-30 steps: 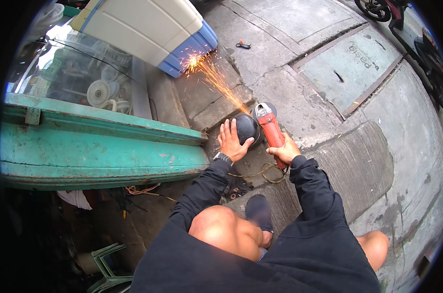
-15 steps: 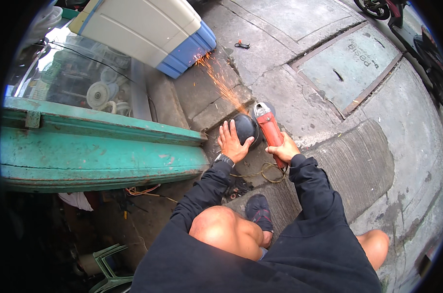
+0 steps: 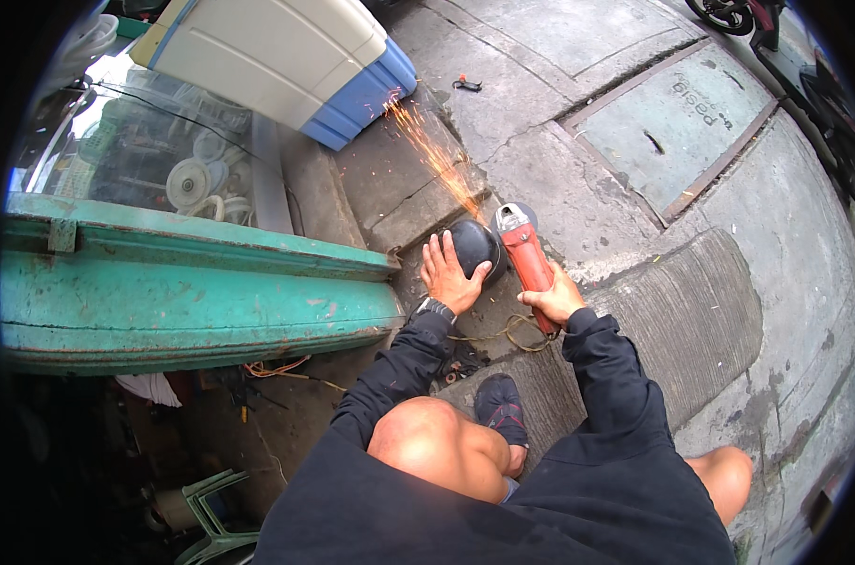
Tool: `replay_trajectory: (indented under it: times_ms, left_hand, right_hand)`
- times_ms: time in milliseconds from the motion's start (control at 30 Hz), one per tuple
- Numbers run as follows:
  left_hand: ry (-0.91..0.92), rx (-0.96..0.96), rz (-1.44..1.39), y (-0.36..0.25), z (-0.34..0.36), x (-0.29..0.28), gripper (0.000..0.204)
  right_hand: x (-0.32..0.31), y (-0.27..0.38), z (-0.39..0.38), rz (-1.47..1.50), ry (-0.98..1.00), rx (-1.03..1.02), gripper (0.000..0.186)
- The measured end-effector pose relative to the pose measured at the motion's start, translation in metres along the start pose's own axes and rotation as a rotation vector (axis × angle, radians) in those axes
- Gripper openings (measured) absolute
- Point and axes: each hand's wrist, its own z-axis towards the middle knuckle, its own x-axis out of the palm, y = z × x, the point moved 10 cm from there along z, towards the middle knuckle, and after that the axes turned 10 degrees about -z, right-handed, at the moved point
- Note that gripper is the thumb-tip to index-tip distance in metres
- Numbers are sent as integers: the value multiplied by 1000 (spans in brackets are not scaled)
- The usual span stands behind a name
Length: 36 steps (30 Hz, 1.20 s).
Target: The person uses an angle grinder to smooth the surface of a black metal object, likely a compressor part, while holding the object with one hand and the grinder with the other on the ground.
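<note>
My left hand (image 3: 451,276) lies over a black, rounded metal piece (image 3: 476,243), gripping it from the near left with fingers spread across its curve. My right hand (image 3: 555,299) is wrapped round the body of a red angle grinder (image 3: 525,254), whose disc is at the right edge of the black piece. A stream of orange sparks (image 3: 427,151) flies from there toward the upper left. A yellowish cord (image 3: 503,336) loops below the grinder on the concrete.
A cream-and-blue box (image 3: 267,52) stands ahead-left, in the sparks' path. A green metal ledge (image 3: 192,292) and glass case (image 3: 135,141) are at left, a small black-orange object (image 3: 465,85) on the pavement, a motorcycle (image 3: 823,122) upper right, a green chair (image 3: 211,485) lower left.
The grinder and my right hand have shifted slightly right and downward. The bright burst of sparks at the box's corner has shrunk to a thinner spray. My left hand remains on the black piece.
</note>
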Motion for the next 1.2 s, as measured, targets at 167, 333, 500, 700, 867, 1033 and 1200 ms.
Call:
replay_trajectory:
  times_ms: [167, 333, 500, 700, 867, 1033, 1200]
  left_hand:
    - [7, -25, -8, -4, -1, 0, 110]
    - [29, -41, -33, 0, 1, 1, 110]
    - [62, -20, -45, -1, 3, 4, 109]
    - [26, -27, -15, 4, 0, 0, 106]
    - [15, -52, -18, 2, -2, 0, 106]
    - [10, -62, -37, -1, -2, 1, 105]
    - [-9, -93, -45, 2, -6, 1, 105]
  right_hand:
    - [5, -9, 19, -35, -32, -20, 87]
    - [10, -2, 37, -45, -46, -56, 78]
    - [12, -11, 42, -21, -47, -66, 80]
    - [7, -2, 11, -69, 21, -2, 116]
    - [5, -3, 6, -8, 22, 19, 115]
    - [6, -4, 23, -68, -40, -34, 87]
    - [12, -5, 36, -54, -2, -25, 85]
